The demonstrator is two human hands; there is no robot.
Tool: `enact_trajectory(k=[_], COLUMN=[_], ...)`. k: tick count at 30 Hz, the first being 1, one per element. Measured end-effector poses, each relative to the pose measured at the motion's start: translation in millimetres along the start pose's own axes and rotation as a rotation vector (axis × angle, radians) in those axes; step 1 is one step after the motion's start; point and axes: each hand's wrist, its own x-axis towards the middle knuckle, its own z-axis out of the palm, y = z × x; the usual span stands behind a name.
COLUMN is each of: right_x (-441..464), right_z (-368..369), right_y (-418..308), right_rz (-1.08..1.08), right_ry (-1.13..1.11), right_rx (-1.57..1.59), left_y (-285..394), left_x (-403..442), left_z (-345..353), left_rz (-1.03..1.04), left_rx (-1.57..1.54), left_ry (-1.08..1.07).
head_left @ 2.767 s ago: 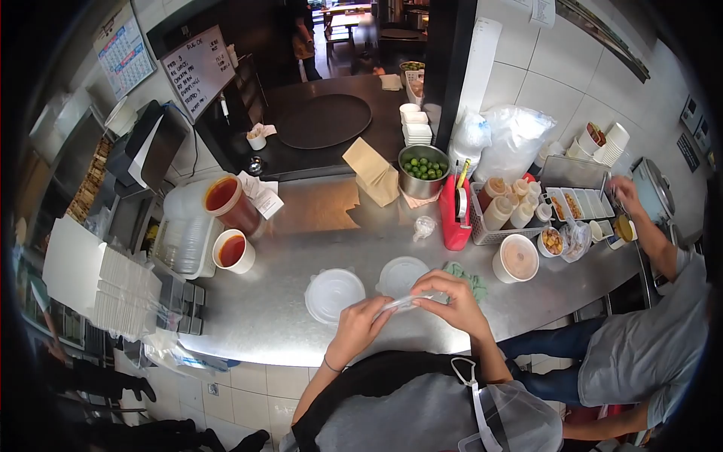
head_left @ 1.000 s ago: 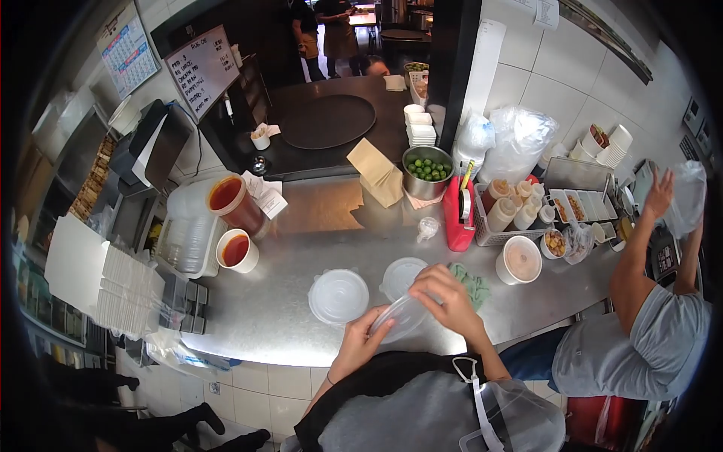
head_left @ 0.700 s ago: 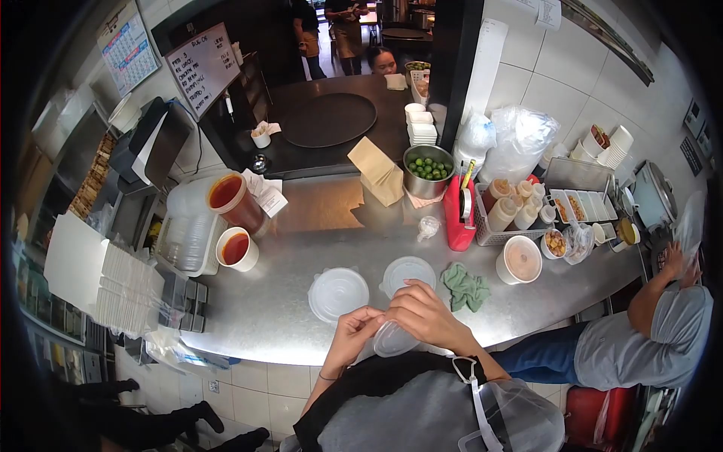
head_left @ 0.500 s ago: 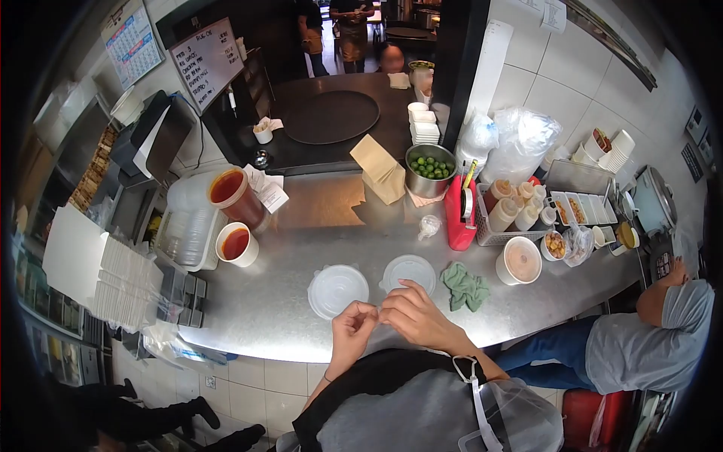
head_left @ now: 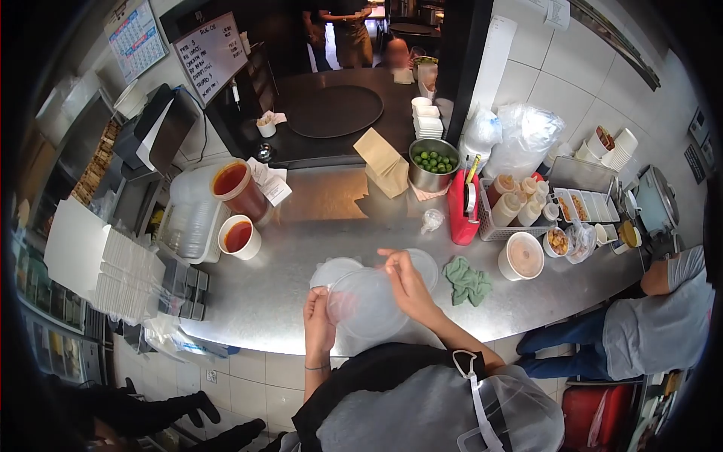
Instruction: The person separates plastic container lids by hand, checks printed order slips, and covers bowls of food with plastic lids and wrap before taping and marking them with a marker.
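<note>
A clear round plastic lid [head_left: 367, 305] is held tilted in front of me, above the counter's near edge. My left hand [head_left: 319, 315] pinches its left rim, fingers closed. At its upper right edge, my right hand [head_left: 407, 286] has thumb and fingers on the rim; the exact grip is partly hard to see. Two round, pale lidded tubs stand just beyond: the left tub [head_left: 329, 268] is mostly covered by the lid, and the right tub [head_left: 425, 265] is partly behind my right hand. A crumpled green cloth [head_left: 467, 281] lies right of the right tub.
On the steel counter [head_left: 279, 301] stand a tall sauce container [head_left: 245, 194], a sauce cup [head_left: 239, 237], a paper bag [head_left: 382, 164], a bowl of limes [head_left: 434, 162], a red holder [head_left: 462, 211], squeeze bottles [head_left: 520, 200] and a covered tub [head_left: 520, 256]. A co-worker [head_left: 648, 324] stands at right.
My hands, earlier close together in front of the tubs, have moved apart. A clear lid now shows spread between them. The view has shifted slightly.
</note>
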Motion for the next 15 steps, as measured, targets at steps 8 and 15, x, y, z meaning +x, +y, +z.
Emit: enact_trajectory(k=[8,15], right_x=[33.0,57.0], right_z=[25.6,52.5], right_y=[63.9,142.1], right_rz=[0.11,0.145], right_ry=[-0.342,-0.243], right_rx=[0.122,-0.602], left_y=[-8.7,-32.1], left_x=[6.3,26.5], left_z=[-22.6,-48.7], left_rz=[0.076,-0.111], left_rx=[-0.008,0.361], left_ry=[0.162,0.254])
